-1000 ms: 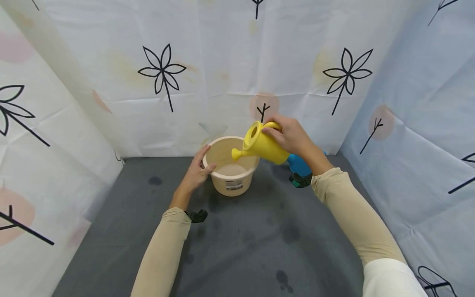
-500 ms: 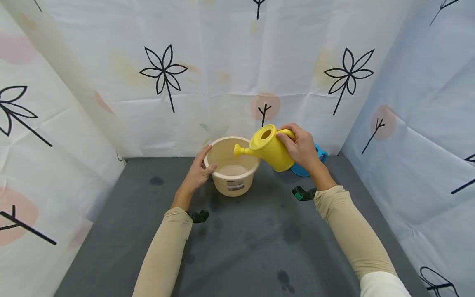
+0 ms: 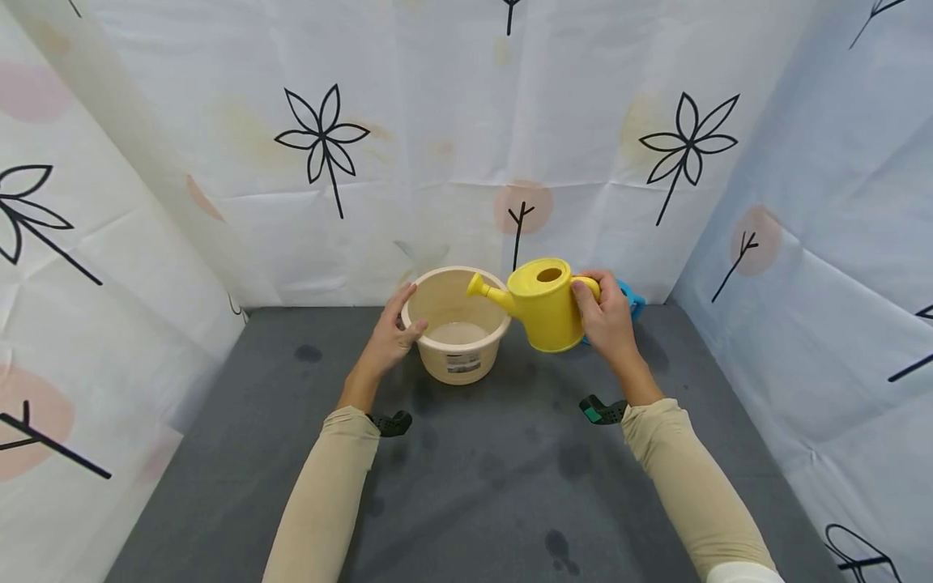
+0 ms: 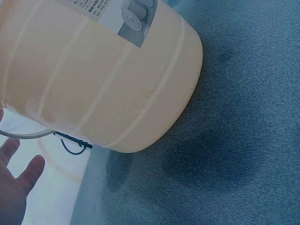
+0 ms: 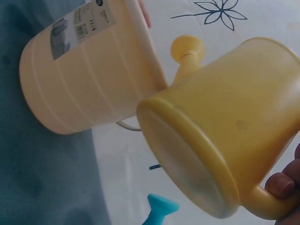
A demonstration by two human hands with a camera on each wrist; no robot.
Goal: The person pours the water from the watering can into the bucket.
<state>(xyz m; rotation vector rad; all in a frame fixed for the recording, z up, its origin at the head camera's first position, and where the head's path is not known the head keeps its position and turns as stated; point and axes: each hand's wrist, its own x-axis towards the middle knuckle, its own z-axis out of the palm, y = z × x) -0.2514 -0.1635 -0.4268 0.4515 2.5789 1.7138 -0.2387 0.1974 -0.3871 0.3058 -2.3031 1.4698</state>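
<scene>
A cream bucket with a printed label stands upright at the back of the dark table. Against its left rim lies my left hand, fingers spread and fairly straight. In the left wrist view, its fingers show beside the bucket wall. My right hand grips the handle of a yellow watering can, held nearly upright above the table, right of the bucket. The can's spout reaches over the bucket's right rim. In the right wrist view, the can hides part of the bucket.
A blue watering can stands behind my right hand, mostly hidden; its spout head shows in the right wrist view. White patterned cloth walls the table at the back and both sides. Dark wet-looking spots mark the table.
The yellow watering can has swung from a steep tilt over the bucket to nearly upright, moving right and down with my right hand. My left hand stays at the bucket rim.
</scene>
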